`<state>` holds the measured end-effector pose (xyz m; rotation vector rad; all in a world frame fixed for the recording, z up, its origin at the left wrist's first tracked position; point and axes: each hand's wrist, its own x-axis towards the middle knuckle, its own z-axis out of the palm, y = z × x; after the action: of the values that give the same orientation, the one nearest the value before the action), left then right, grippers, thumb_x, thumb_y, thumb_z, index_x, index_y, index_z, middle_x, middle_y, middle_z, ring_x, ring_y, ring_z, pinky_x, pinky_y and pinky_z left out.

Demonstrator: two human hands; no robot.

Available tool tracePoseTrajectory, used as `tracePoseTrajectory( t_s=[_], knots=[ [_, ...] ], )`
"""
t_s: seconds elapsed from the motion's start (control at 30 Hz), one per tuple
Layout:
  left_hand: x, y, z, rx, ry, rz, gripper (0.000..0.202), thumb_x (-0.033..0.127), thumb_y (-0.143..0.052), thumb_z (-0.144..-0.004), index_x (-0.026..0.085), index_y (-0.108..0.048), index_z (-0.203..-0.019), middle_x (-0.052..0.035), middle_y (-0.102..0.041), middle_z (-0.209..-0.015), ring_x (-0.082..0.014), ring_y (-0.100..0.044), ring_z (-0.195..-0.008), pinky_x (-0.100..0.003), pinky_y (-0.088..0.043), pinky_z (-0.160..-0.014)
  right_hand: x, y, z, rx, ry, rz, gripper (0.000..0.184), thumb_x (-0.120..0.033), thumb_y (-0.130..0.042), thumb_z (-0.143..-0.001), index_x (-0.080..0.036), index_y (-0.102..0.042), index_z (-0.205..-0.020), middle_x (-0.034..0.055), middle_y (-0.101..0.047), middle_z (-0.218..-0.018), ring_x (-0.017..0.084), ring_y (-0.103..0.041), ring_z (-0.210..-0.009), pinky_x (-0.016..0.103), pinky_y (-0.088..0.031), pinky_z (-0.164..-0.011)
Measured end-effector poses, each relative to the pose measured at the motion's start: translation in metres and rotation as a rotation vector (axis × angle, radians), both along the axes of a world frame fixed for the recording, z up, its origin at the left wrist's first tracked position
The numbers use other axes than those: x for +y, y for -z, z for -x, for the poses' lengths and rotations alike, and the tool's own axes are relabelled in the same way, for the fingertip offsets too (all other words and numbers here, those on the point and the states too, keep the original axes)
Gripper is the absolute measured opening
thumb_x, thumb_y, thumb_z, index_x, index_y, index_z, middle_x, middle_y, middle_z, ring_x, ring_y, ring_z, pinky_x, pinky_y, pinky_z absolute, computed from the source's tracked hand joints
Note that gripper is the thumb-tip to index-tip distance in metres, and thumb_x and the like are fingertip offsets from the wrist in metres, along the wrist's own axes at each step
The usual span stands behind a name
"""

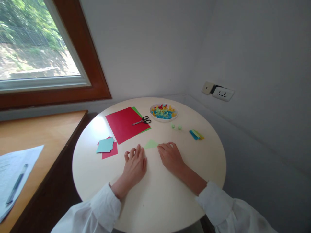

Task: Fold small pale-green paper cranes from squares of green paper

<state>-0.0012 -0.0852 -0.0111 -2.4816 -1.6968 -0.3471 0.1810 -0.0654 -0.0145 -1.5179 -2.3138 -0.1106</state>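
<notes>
A small light green paper triangle [151, 144] lies flat on the round cream table [155, 191]. My left hand [134, 165] rests palm down just left of it, fingers stretched out and its fingertips near the triangle's left corner. My right hand [170, 156] lies flat at the triangle's right corner, fingertips touching or almost touching the paper. Neither hand holds anything.
Farther back lie a red sheet [122, 124] over a green sheet, black scissors [142, 121], a white plate of coloured paper bits [163, 112], small blue and red squares [106, 146], folded strips [196, 134]. A wooden desk with paper and a pen [16, 186] stands left.
</notes>
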Motion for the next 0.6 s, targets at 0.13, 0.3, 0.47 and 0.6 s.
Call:
tracePoseTrajectory(
  t_s=[0.13, 0.3, 0.47, 0.6],
  knots=[
    [0.004, 0.0, 0.001, -0.088, 0.004, 0.037, 0.032, 0.019, -0.036, -0.088, 0.015, -0.053, -0.114, -0.0137, -0.052, -0.129, -0.0296, -0.046, -0.11, -0.049, -0.03, -0.091, 0.011, 0.001, 0.004, 0.068, 0.036, 0.047, 0.019, -0.016, -0.05, -0.085, -0.015, -0.062, -0.099, 0.0098, -0.067, -0.101, 0.023, -0.058, -0.098, 0.038, -0.037, -0.088],
    [0.019, -0.004, 0.0, -0.265, -0.011, 0.111, 0.033, 0.02, -0.042, -0.086, 0.014, -0.052, -0.117, -0.0131, -0.059, -0.116, -0.0283, -0.049, -0.106, -0.048, -0.028, -0.092, 0.023, 0.001, 0.006, 0.259, -0.008, 0.139, 0.032, -0.013, -0.055, -0.081, -0.019, -0.059, -0.113, 0.0077, -0.065, -0.115, 0.021, -0.056, -0.107, 0.035, -0.039, -0.089],
    [0.042, 0.003, -0.005, -0.546, -0.107, 0.187, 0.021, 0.023, -0.058, -0.076, 0.017, -0.065, -0.095, -0.0129, -0.06, -0.105, -0.0309, -0.05, -0.101, -0.048, -0.031, -0.088, 0.028, 0.005, 0.008, 0.364, -0.032, 0.147, 0.029, -0.011, -0.058, -0.078, -0.019, -0.062, -0.106, 0.0069, -0.069, -0.103, 0.021, -0.06, -0.098, 0.037, -0.037, -0.087],
    [0.049, 0.009, -0.008, -0.682, -0.12, 0.205, 0.013, 0.016, -0.06, -0.07, 0.018, -0.066, -0.082, -0.0102, -0.063, -0.096, -0.0296, -0.051, -0.098, -0.049, -0.031, -0.088, 0.031, 0.011, 0.008, 0.434, -0.015, 0.135, 0.032, -0.009, -0.059, -0.075, -0.019, -0.062, -0.106, 0.0066, -0.071, -0.098, 0.019, -0.062, -0.093, 0.036, -0.036, -0.085]
  ],
)
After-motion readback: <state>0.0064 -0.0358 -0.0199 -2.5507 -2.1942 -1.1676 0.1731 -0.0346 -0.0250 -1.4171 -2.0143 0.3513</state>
